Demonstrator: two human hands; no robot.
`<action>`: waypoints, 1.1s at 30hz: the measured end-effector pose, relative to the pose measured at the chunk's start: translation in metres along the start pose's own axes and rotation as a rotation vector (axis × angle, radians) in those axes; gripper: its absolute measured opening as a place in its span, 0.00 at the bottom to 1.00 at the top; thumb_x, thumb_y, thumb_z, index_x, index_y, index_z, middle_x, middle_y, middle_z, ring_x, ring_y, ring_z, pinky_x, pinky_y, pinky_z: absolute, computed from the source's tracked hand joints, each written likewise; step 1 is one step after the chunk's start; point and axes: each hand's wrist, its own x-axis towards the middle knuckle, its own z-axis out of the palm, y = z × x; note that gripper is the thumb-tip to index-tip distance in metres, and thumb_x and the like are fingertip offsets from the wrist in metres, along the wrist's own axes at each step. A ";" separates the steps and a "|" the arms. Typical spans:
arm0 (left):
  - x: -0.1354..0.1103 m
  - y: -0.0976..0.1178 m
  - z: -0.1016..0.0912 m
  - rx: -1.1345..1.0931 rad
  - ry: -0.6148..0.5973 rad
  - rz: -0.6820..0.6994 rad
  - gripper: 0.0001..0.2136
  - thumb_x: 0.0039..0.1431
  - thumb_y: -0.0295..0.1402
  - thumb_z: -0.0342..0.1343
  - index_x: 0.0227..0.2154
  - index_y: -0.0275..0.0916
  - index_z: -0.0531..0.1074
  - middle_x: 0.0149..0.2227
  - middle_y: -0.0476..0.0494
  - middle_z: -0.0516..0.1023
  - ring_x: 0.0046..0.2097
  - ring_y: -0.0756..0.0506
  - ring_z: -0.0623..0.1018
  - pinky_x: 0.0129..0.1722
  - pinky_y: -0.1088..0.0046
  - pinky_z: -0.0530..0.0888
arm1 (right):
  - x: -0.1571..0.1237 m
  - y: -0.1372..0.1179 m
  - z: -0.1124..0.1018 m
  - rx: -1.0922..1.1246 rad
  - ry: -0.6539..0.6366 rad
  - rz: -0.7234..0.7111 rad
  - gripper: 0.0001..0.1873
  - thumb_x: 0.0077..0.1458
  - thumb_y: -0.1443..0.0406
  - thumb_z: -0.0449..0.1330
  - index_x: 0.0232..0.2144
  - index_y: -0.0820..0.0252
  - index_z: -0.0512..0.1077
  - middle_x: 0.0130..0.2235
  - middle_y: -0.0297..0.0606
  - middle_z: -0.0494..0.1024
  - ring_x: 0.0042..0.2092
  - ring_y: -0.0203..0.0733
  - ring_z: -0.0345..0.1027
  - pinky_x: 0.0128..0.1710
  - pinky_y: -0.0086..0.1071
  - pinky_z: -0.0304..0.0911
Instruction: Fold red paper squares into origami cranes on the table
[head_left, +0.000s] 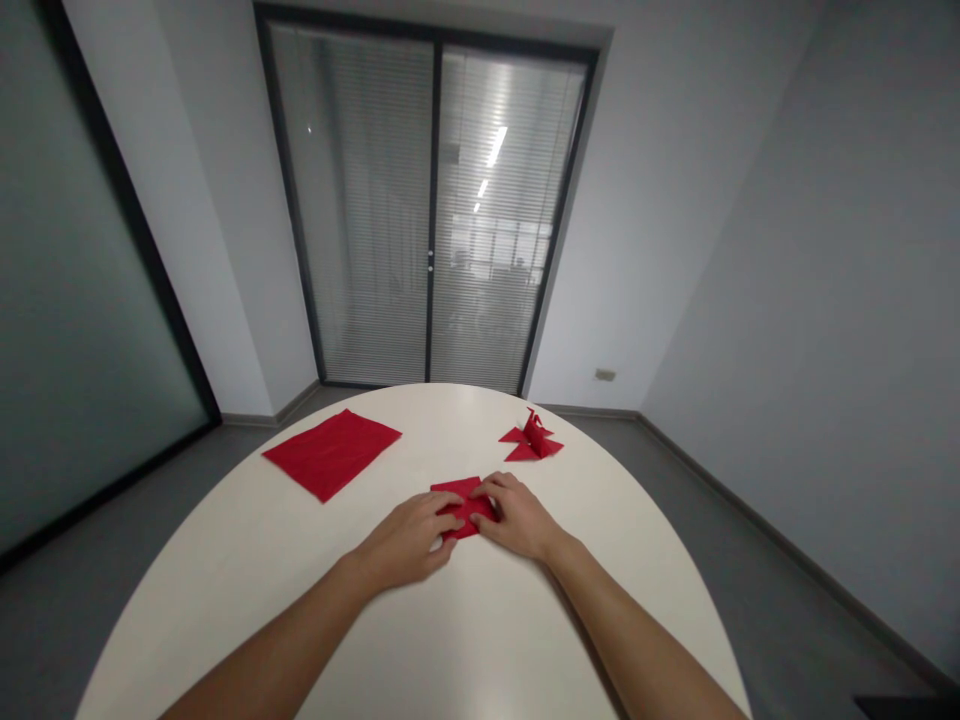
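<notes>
A small folded piece of red paper (468,508) lies on the white round table, with both my hands touching it. My left hand (412,535) rests on its left side, palm down, fingers apart and stretched over the surface. From the other side, my right hand (517,515) presses on the right part with thumb and forefinger spaced apart and slightly bent. The fingers cover some of the paper's edges, so its full outline is hidden. Beyond my right hand stands a red folded paper crane (534,438) with pointed wings.
A flat red paper sheet (334,455) with faint creases lies on the left of the round table (420,650). Behind the table is a dark-framed glass door (431,210) with blinds. Grey-white walls (660,200) stand around, and a wall socket (605,375) sits low.
</notes>
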 end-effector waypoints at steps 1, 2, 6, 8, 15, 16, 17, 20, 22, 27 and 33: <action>-0.001 -0.001 0.001 -0.004 -0.007 -0.003 0.14 0.64 0.28 0.54 0.50 0.44 0.77 0.56 0.43 0.76 0.55 0.41 0.75 0.56 0.61 0.73 | 0.000 -0.001 0.001 0.001 0.003 0.007 0.14 0.55 0.63 0.66 0.45 0.58 0.77 0.44 0.42 0.76 0.46 0.47 0.68 0.48 0.39 0.64; -0.001 -0.001 0.001 -0.006 -0.015 -0.005 0.15 0.64 0.28 0.54 0.51 0.43 0.76 0.57 0.43 0.76 0.56 0.41 0.75 0.57 0.61 0.73 | 0.001 -0.003 0.001 0.001 0.007 0.013 0.13 0.56 0.62 0.66 0.44 0.58 0.77 0.43 0.42 0.76 0.45 0.47 0.68 0.48 0.39 0.64; -0.001 -0.003 0.005 -0.025 -0.019 0.001 0.16 0.63 0.27 0.54 0.52 0.42 0.75 0.57 0.44 0.78 0.58 0.41 0.75 0.60 0.60 0.72 | 0.002 -0.003 0.006 0.007 0.032 0.044 0.12 0.55 0.64 0.65 0.42 0.59 0.77 0.42 0.42 0.76 0.45 0.47 0.68 0.47 0.39 0.64; 0.000 -0.003 0.007 -0.030 -0.022 0.005 0.16 0.62 0.27 0.54 0.51 0.42 0.75 0.56 0.45 0.79 0.57 0.42 0.76 0.61 0.60 0.71 | 0.001 0.002 0.007 0.026 0.034 0.034 0.12 0.56 0.66 0.64 0.43 0.59 0.77 0.43 0.42 0.76 0.46 0.47 0.68 0.49 0.39 0.64; 0.001 -0.004 0.007 -0.021 -0.032 0.006 0.15 0.62 0.28 0.54 0.50 0.42 0.76 0.56 0.45 0.79 0.58 0.41 0.75 0.61 0.60 0.70 | 0.000 0.023 0.012 0.052 0.060 0.016 0.15 0.58 0.74 0.58 0.45 0.57 0.77 0.46 0.42 0.76 0.49 0.47 0.67 0.52 0.41 0.63; 0.000 -0.004 0.007 -0.021 -0.033 0.008 0.15 0.62 0.28 0.54 0.50 0.42 0.76 0.56 0.45 0.79 0.58 0.41 0.75 0.61 0.60 0.70 | 0.000 0.025 0.013 0.049 0.062 0.021 0.17 0.58 0.75 0.57 0.46 0.57 0.77 0.46 0.42 0.76 0.49 0.47 0.67 0.53 0.41 0.63; 0.000 -0.005 0.008 -0.020 -0.033 0.008 0.15 0.62 0.28 0.54 0.50 0.42 0.76 0.56 0.44 0.79 0.58 0.41 0.75 0.62 0.60 0.70 | 0.000 0.026 0.013 0.045 0.063 0.023 0.18 0.57 0.76 0.57 0.46 0.56 0.77 0.47 0.42 0.76 0.49 0.47 0.67 0.53 0.41 0.63; -0.001 -0.006 0.007 -0.013 -0.032 0.006 0.14 0.63 0.30 0.55 0.51 0.41 0.76 0.56 0.43 0.79 0.58 0.40 0.75 0.61 0.59 0.69 | 0.000 0.024 0.011 0.035 0.075 0.007 0.18 0.58 0.76 0.56 0.46 0.57 0.77 0.47 0.42 0.76 0.50 0.47 0.67 0.53 0.41 0.63; -0.001 -0.005 0.006 -0.011 -0.025 0.012 0.15 0.63 0.31 0.55 0.51 0.42 0.76 0.56 0.43 0.78 0.58 0.40 0.75 0.61 0.57 0.69 | 0.001 0.017 0.008 0.030 0.092 -0.033 0.17 0.59 0.75 0.56 0.46 0.57 0.77 0.47 0.42 0.76 0.50 0.47 0.67 0.53 0.42 0.63; 0.000 -0.001 0.000 -0.017 -0.016 0.045 0.17 0.63 0.31 0.55 0.54 0.44 0.74 0.55 0.43 0.78 0.56 0.39 0.75 0.60 0.55 0.68 | 0.003 0.001 0.003 0.009 0.053 -0.087 0.12 0.59 0.69 0.61 0.46 0.57 0.76 0.46 0.42 0.77 0.48 0.47 0.68 0.52 0.43 0.63; -0.001 -0.001 0.002 -0.061 -0.035 0.047 0.18 0.63 0.25 0.51 0.53 0.42 0.75 0.55 0.45 0.79 0.55 0.41 0.75 0.60 0.56 0.69 | 0.003 0.007 0.006 0.032 0.047 -0.024 0.12 0.58 0.68 0.62 0.46 0.58 0.76 0.45 0.42 0.80 0.48 0.48 0.70 0.52 0.42 0.64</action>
